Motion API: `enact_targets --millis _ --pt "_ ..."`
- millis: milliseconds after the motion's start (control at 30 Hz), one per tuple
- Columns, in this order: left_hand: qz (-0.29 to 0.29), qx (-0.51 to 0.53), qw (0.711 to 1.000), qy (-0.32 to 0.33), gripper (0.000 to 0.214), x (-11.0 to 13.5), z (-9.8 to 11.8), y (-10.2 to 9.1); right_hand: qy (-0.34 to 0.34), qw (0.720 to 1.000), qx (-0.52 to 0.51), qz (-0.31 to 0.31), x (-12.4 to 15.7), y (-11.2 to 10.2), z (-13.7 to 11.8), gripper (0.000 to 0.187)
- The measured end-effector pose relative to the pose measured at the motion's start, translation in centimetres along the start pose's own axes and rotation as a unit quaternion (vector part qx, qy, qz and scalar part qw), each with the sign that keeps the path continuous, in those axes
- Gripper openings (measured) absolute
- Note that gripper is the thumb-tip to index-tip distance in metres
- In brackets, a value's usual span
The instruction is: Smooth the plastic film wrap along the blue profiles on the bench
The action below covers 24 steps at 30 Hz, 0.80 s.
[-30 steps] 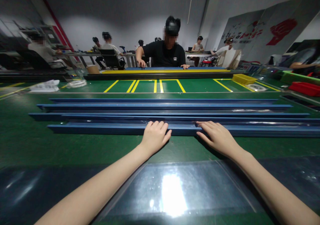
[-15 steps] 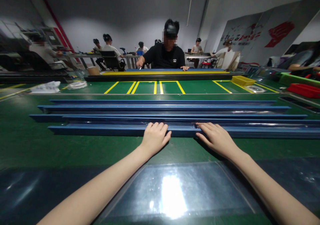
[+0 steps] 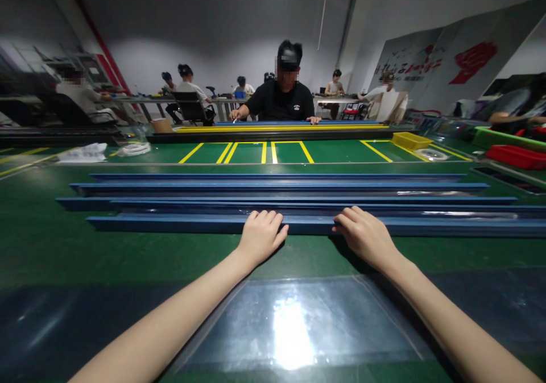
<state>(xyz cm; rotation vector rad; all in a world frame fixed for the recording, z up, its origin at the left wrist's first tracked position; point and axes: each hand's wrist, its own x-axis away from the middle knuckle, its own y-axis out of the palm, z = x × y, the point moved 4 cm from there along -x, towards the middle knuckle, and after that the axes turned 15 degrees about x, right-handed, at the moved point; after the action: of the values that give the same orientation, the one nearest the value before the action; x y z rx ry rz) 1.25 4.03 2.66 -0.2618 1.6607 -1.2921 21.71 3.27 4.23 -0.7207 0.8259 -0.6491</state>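
Note:
A long blue channel profile (image 3: 170, 224) with raised side walls lies across the green table in front of me. My left hand (image 3: 261, 236) grips its front wall, fingers hooked over the top and thumb on the near side. To the right, my right hand (image 3: 365, 236) holds the same wall, its fingers curled over the edge and the fingertips partly hidden. Clear film shows inside the channel. Close behind it lie further blue profiles (image 3: 213, 188), roughly parallel.
A clear plastic sheet (image 3: 341, 315) covers the near table under my forearms. Beyond the profiles are yellow tape lines (image 3: 307, 153), a yellow tray (image 3: 412, 140), a red tray (image 3: 516, 157) and a phone-like dark slab (image 3: 507, 179). A co-worker (image 3: 285, 102) sits opposite, at yellow and black profiles.
My right hand has shifted slightly and its fingers are more curled on the channel wall. My left hand keeps its grip. The view has tilted a little.

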Motion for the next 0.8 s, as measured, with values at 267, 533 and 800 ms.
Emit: enact_targets --millis 267,533,800 --pt "-0.003 0.007 1.0 -0.004 0.024 0.1 -0.18 0.05 0.012 0.999 -0.004 -0.046 -0.52 -0.47 0.12 0.015" --pt "-0.001 0.012 1.0 0.002 0.023 0.18 -0.14 0.01 0.009 0.997 -0.012 -0.072 -0.68 -0.72 0.14 0.011" --pt "0.004 0.0 1.0 -0.006 0.024 0.14 -0.02 -0.16 0.017 0.999 -0.003 -0.042 -0.37 -0.62 -0.1 0.014"
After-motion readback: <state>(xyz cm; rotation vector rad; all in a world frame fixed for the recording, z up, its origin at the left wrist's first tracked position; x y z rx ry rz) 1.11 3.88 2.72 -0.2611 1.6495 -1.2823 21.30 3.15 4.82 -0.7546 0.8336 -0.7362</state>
